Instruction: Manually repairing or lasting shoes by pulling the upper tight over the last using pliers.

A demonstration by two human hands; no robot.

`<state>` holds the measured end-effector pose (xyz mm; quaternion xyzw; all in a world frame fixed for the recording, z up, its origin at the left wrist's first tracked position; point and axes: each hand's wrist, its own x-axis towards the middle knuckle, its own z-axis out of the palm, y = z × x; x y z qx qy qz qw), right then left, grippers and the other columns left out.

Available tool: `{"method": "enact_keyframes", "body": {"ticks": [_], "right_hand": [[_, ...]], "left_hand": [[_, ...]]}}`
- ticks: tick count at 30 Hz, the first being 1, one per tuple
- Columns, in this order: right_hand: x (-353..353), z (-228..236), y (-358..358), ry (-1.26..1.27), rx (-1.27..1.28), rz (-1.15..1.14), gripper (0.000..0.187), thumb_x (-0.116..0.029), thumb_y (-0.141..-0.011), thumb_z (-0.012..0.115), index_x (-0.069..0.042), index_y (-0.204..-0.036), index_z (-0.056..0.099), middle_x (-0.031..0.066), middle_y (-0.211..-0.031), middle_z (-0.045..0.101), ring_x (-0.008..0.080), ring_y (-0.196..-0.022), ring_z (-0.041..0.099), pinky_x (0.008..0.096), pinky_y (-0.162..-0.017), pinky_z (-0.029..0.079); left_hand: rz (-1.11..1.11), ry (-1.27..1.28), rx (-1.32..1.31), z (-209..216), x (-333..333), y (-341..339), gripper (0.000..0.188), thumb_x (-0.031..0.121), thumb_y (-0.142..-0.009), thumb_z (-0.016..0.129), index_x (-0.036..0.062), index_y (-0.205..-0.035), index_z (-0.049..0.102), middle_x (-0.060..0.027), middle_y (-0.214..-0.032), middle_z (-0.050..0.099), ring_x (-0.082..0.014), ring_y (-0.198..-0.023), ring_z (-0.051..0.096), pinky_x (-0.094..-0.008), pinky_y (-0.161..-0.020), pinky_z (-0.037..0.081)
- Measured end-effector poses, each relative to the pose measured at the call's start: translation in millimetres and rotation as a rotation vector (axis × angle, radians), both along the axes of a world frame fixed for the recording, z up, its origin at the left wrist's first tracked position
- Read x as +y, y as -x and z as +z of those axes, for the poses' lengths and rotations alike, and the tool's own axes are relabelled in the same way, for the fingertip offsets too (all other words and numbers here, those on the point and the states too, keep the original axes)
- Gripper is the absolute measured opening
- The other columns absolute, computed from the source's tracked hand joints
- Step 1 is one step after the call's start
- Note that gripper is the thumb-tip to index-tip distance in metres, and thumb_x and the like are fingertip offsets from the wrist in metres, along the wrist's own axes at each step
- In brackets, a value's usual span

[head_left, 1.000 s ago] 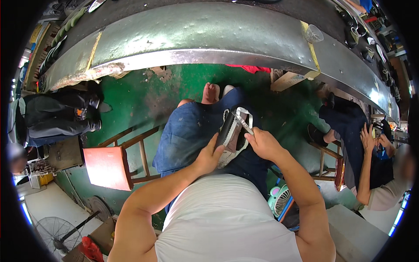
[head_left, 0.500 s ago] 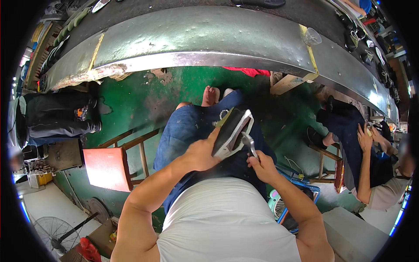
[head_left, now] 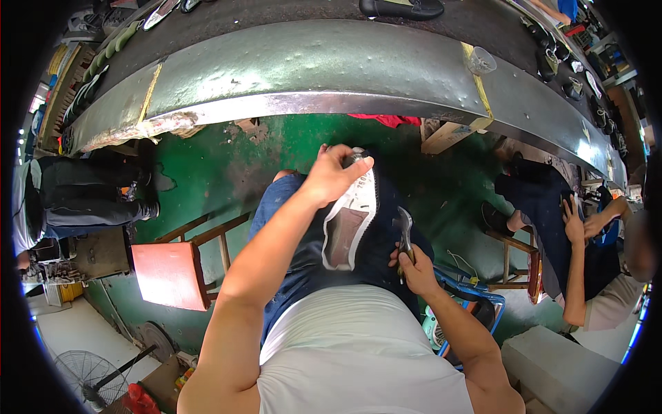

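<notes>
As green floor (head_left: 207, 162) parts the edge of the far surface (head_left: 303, 65) from a seated person's lap (head_left: 383, 259), left fingers (head_left: 340, 153) pinch the far end of a shoe (head_left: 346, 238) held underside-up over it, right fingers (head_left: 410, 264) wrap a metal hand tool (head_left: 406, 234) to its right, and dark printed characters (head_left: 362, 183) mark the shoe's white underside

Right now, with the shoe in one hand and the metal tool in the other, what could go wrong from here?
The left hand grips the shoe near one end only, so the other end, over the blue cloth on the lap, might swing or slip.

The metal tool in the right hand is close beside the shoe in this view; a careless move could perhaps scrape the shoe's pale edge.
</notes>
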<state>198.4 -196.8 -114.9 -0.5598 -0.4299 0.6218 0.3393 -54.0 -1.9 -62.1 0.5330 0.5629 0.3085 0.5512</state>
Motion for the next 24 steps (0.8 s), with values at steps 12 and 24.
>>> {"method": "enact_keyframes", "body": {"ticks": [12, 24], "right_hand": [[86.4, 84.3, 5.9, -0.021, -0.416, 0.651, 0.025, -0.020, -0.093, 0.063, 0.002, -0.104, 0.059, 0.0207, -0.085, 0.065, 0.0377, -0.079, 0.063, 0.0429, -0.075, 0.051], [106.8, 66.7, 50.9, -0.014, -0.603, 0.724, 0.033, -0.027, -0.097, 0.060, 0.006, -0.094, 0.060, 0.0260, -0.081, 0.067, 0.0412, -0.082, 0.069, 0.0502, -0.072, 0.053]], "left_hand": [[0.142, 0.426, -0.496, -110.9, -84.6, -1.3, 0.047, 0.039, -0.111, 0.030, 0.0069, -0.143, 0.045, -0.0102, -0.132, 0.058, -0.0184, -0.118, 0.056, -0.0343, -0.104, 0.046], [0.192, 0.396, -0.513, -85.7, -102.3, 6.4, 0.070, 0.052, -0.104, 0.045, 0.0086, -0.155, 0.026, -0.0096, -0.139, 0.050, -0.0211, -0.127, 0.049, -0.0364, -0.108, 0.041]]}}
